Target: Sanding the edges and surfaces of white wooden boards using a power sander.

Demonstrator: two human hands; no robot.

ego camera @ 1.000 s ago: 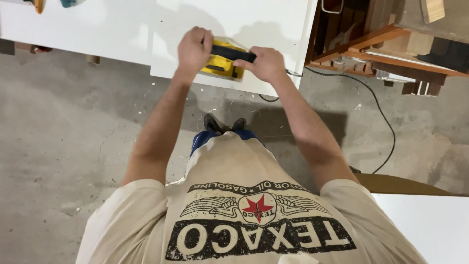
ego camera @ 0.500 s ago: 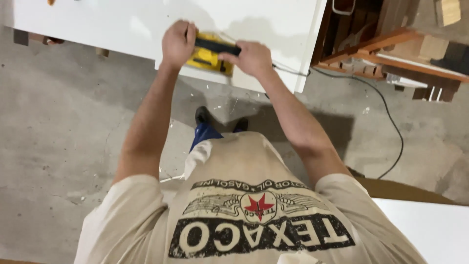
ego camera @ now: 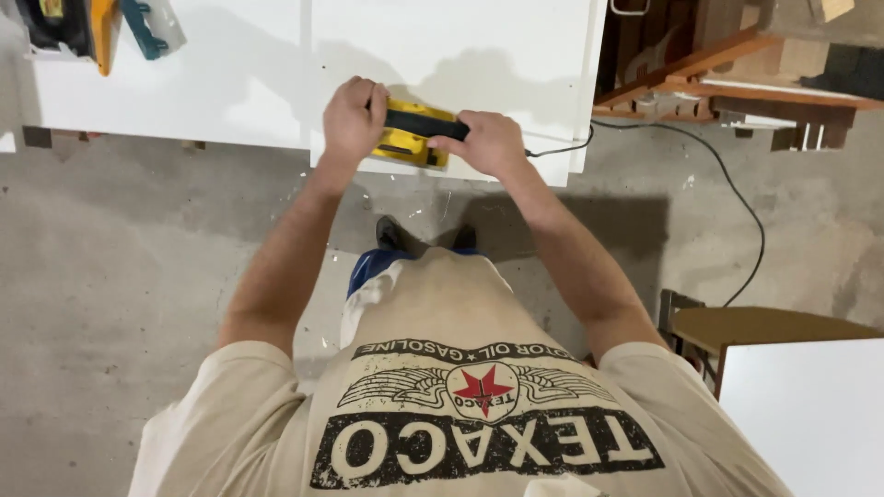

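Grey concrete floor (ego camera: 120, 276) across the middle and left of the frame. White panel surface (ego camera: 460, 55) across the upper centre, near edge toward the wearer. Second white panel (ego camera: 810, 414) at lower right, with a brown wooden piece (ego camera: 764, 324) above it. Wooden frame pieces (ego camera: 737, 64) at upper right. Black cable (ego camera: 737, 193) curving over the floor at right, one end running toward the panel edge. Orange and teal tools (ego camera: 110, 28) at upper left, on the surface.

Yellow-and-black power tool (ego camera: 414, 133) at upper centre, resting on the surface near its front edge. Long axis roughly left to right in the frame, black handle bar on top, yellow body beneath. Pointing end not discernible; both ends covered by hands.

Left hand (ego camera: 353, 118): grip closed around the left end of the tool. Right hand (ego camera: 488, 144): grip closed over the right end of the black bar, fingers wrapped on top.

Versus the frame half a second earlier: same two-handed hold and same axis; tool and hands now lower in the frame, and more of the white surface in view above them.
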